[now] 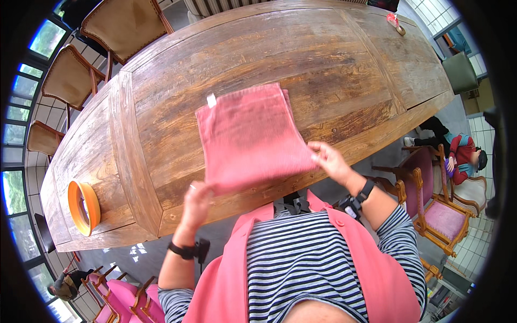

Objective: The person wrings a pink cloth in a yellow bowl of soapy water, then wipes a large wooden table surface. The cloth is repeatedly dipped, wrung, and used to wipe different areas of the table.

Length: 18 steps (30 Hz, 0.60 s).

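A pink towel (247,134), folded into a rough square with a small white tag at its far left corner, lies on the wooden table (177,102). Its near edge is lifted a little toward me. My left hand (198,202), blurred by motion, is at the near left corner. At the near right corner, my right hand (329,161) pinches the cloth between thumb and fingers. A darker patch shows in the middle of the towel.
An orange round container (84,208) stands on the table at the left. A small red and brown item (396,24) lies at the far right. Chairs (70,78) surround the table. One person (463,156) sits at the right; another person (65,285) is at the lower left.
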{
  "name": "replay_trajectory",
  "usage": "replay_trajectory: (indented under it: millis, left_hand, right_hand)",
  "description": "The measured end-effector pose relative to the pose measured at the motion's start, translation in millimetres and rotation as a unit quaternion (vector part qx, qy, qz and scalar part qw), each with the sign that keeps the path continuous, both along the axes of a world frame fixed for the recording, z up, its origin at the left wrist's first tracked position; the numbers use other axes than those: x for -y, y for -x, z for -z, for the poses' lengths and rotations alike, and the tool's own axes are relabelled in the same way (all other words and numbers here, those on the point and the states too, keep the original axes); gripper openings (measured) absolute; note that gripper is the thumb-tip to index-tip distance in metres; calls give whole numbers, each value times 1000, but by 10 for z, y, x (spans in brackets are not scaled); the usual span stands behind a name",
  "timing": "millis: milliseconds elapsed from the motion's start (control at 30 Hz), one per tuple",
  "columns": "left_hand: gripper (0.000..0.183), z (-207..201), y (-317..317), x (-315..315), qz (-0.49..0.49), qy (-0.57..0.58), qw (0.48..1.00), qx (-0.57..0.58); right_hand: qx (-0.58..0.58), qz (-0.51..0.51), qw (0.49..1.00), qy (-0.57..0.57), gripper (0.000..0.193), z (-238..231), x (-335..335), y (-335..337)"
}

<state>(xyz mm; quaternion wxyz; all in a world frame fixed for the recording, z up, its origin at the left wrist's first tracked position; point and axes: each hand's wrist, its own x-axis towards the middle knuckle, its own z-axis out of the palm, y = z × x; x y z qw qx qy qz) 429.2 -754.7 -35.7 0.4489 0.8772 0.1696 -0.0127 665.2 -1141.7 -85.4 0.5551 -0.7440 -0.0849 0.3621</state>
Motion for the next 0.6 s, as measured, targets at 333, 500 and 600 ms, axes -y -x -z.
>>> replay_trajectory:
  millis: [333, 500, 600]
  left_hand:
    - [10, 100, -132, -91, 161, -103, 977, -93]
    - [55, -201, -967, -772, -92, -145, 974, 146]
    - [57, -15, -1091, -1014, -92, -208, 973, 36]
  right_hand:
    - [127, -347, 919, 135, 51, -144, -12, -264]
    - [513, -98, 830, 194, 70, -703, -667, -780]
    - [581, -101, 796, 138, 70, -619, -1103, -805]
